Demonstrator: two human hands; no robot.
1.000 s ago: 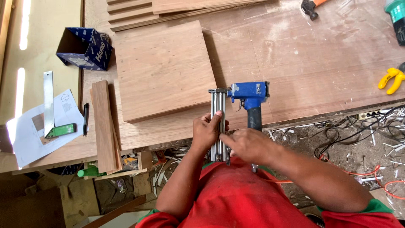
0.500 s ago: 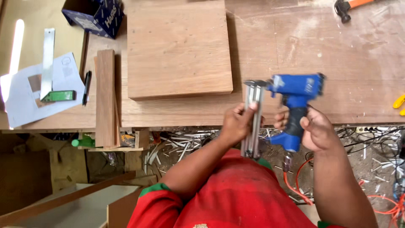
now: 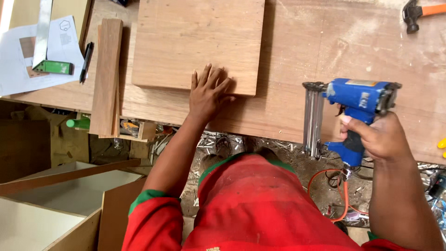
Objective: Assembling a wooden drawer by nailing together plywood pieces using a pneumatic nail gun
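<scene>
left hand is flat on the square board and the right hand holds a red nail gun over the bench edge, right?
Not quite: the nail gun is blue, not red, as the head view shows. The rest holds: the left hand lies flat on the square board, and the right hand grips the gun at the bench edge.

board (image 3: 200, 42) on bench (image 3: 325, 42), nail gun (image 3: 353, 107) right

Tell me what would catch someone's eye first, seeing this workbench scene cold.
The bright blue nail gun stands out most, gripped by the right hand over the near edge of the workbench, its orange hose trailing down. Next comes the left hand, spread flat on the near edge of a square wooden panel at the middle of the bench. At the far right corner lies a hammer with an orange handle.
</scene>
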